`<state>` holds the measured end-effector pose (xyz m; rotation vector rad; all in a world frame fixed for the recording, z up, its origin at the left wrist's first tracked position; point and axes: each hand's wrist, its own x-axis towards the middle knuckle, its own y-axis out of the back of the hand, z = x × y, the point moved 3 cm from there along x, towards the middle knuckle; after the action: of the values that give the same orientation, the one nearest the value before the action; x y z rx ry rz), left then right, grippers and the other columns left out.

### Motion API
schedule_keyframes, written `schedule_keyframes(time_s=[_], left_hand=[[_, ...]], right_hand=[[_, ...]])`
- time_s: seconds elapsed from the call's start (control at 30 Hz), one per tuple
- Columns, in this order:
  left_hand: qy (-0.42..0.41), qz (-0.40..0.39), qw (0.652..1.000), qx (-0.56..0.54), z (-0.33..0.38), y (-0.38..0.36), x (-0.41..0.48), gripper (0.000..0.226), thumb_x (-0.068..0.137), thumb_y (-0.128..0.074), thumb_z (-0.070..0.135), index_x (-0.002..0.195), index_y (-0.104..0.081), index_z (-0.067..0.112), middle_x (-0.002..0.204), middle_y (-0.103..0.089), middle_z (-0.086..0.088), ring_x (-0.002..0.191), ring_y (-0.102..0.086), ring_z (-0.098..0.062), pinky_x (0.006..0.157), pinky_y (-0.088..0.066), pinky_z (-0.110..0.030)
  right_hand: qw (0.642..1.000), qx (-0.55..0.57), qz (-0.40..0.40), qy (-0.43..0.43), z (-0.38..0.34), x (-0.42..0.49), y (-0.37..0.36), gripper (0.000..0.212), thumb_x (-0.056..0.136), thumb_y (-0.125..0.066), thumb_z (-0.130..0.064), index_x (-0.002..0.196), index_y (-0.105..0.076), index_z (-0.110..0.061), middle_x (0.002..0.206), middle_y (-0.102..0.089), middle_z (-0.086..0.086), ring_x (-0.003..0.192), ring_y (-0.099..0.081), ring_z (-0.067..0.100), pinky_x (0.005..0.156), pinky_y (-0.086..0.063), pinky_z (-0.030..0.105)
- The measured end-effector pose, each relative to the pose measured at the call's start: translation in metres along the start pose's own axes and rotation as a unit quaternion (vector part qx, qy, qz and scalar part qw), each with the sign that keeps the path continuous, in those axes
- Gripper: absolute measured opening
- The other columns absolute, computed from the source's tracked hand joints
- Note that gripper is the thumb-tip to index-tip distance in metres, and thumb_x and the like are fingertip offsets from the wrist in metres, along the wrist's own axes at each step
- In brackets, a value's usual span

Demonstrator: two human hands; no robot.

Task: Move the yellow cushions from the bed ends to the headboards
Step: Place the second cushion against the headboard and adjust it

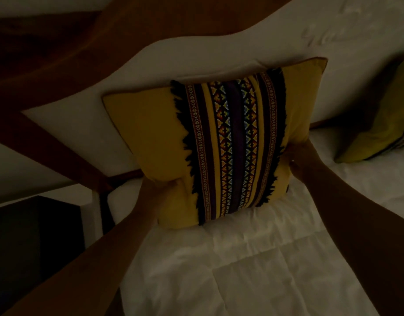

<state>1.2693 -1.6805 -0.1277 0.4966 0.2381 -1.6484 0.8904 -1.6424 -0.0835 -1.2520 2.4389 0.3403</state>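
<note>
A yellow cushion [151,137] with a dark fringed band of woven pattern down its middle stands upright against a white pillow [208,58] at the wooden headboard [59,53]. My left hand [160,190] grips its lower left corner. My right hand [299,158] holds its lower right edge, the fingers hidden behind the cushion. A second yellow cushion [379,124] leans at the far right, cut off by the frame edge.
White bedding [242,270] covers the bed below the cushion. A dark bedside unit [36,236] stands at the lower left beside the mattress. The room is dim.
</note>
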Motion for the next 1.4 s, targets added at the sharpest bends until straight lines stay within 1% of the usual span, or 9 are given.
schedule_keyframes(time_s=[0.17,0.43,0.57,0.73,0.83,0.93,1.0,1.1,1.4], left_hand=[[0.004,0.017,0.999,0.037,-0.022,-0.015,0.026,0.071,0.085,-0.073,0.011,0.147,-0.037,0.01,0.144,-0.048,-0.008,0.13,-0.048,-0.026,0.112,-0.037,-0.038],[0.012,0.004,0.997,0.07,-0.047,-0.009,0.054,0.083,0.078,-0.081,0.014,0.147,-0.036,0.015,0.13,-0.045,0.007,0.118,-0.045,-0.011,0.1,-0.034,-0.027],[0.025,-0.003,0.994,0.103,-0.04,-0.006,0.049,0.087,0.078,-0.081,0.016,0.15,-0.031,0.012,0.149,-0.043,-0.008,0.135,-0.044,-0.025,0.111,-0.033,-0.032],[0.05,-0.056,0.987,0.143,-0.019,0.002,0.027,0.078,0.086,-0.072,0.01,0.151,-0.029,0.008,0.151,-0.04,-0.018,0.136,-0.042,-0.035,0.114,-0.036,-0.047],[0.089,-0.074,0.981,0.153,-0.005,0.015,0.005,0.079,0.088,-0.07,0.009,0.153,-0.026,0.012,0.154,-0.038,-0.015,0.135,-0.043,-0.034,0.106,-0.043,-0.045],[0.112,-0.1,0.977,0.153,0.011,0.022,-0.028,0.066,0.09,-0.068,0.009,0.148,-0.037,0.01,0.148,-0.045,-0.016,0.125,-0.05,-0.028,0.089,-0.046,-0.037],[0.123,-0.122,0.972,0.158,0.021,0.023,-0.057,0.066,0.09,-0.069,0.014,0.148,-0.038,0.012,0.148,-0.045,-0.015,0.13,-0.048,-0.03,0.094,-0.046,-0.039],[0.087,-0.153,0.964,0.198,0.042,0.03,-0.107,0.069,0.089,-0.07,0.018,0.148,-0.036,0.01,0.148,-0.046,-0.014,0.134,-0.045,-0.03,0.11,-0.041,-0.044],[-0.08,-0.22,0.883,0.407,0.087,0.079,-0.269,0.058,0.087,-0.07,0.02,0.139,-0.048,0.008,0.136,-0.055,-0.011,0.126,-0.052,-0.025,0.107,-0.042,-0.032]], right_hand=[[1.0,-0.005,-0.002,0.011,0.024,0.023,0.001,0.075,0.078,-0.047,0.026,0.145,-0.043,-0.008,0.14,-0.055,0.021,0.126,-0.056,0.036,0.101,-0.049,0.056],[0.988,-0.153,0.002,0.031,0.045,0.03,-0.01,0.077,0.07,-0.067,-0.02,0.144,-0.044,-0.027,0.136,-0.059,0.006,0.119,-0.056,0.023,0.098,-0.047,0.044],[0.983,-0.181,0.019,0.032,0.055,0.021,-0.001,0.061,0.09,-0.067,-0.017,0.146,-0.041,-0.021,0.137,-0.055,0.001,0.123,-0.053,0.023,0.103,-0.045,0.044],[0.99,-0.132,0.007,-0.051,0.074,-0.031,0.008,0.073,0.092,-0.054,0.009,0.154,-0.03,-0.024,0.156,-0.036,0.007,0.13,-0.047,0.029,0.093,-0.047,0.041],[0.968,-0.244,-0.044,-0.043,0.077,-0.08,0.007,0.074,0.092,-0.062,0.0,0.155,-0.028,-0.022,0.159,-0.033,0.006,0.145,-0.031,0.03,0.112,-0.036,0.043],[0.94,-0.332,-0.084,0.007,0.069,-0.128,0.002,0.068,0.091,-0.068,-0.011,0.151,-0.036,-0.019,0.154,-0.04,0.008,0.14,-0.038,0.028,0.11,-0.035,0.035],[0.93,-0.357,-0.088,0.018,0.059,-0.16,0.001,0.067,0.089,-0.071,-0.016,0.149,-0.039,-0.018,0.15,-0.044,0.009,0.136,-0.043,0.027,0.111,-0.037,0.037],[0.924,-0.373,-0.073,0.037,0.039,-0.213,0.002,0.065,0.089,-0.072,-0.023,0.147,-0.042,-0.018,0.148,-0.047,0.007,0.133,-0.046,0.024,0.113,-0.037,0.037],[0.899,-0.416,-0.052,0.13,-0.013,-0.382,0.001,0.064,0.088,-0.071,-0.034,0.144,-0.044,-0.017,0.144,-0.053,0.007,0.13,-0.05,0.025,0.104,-0.039,0.032]])
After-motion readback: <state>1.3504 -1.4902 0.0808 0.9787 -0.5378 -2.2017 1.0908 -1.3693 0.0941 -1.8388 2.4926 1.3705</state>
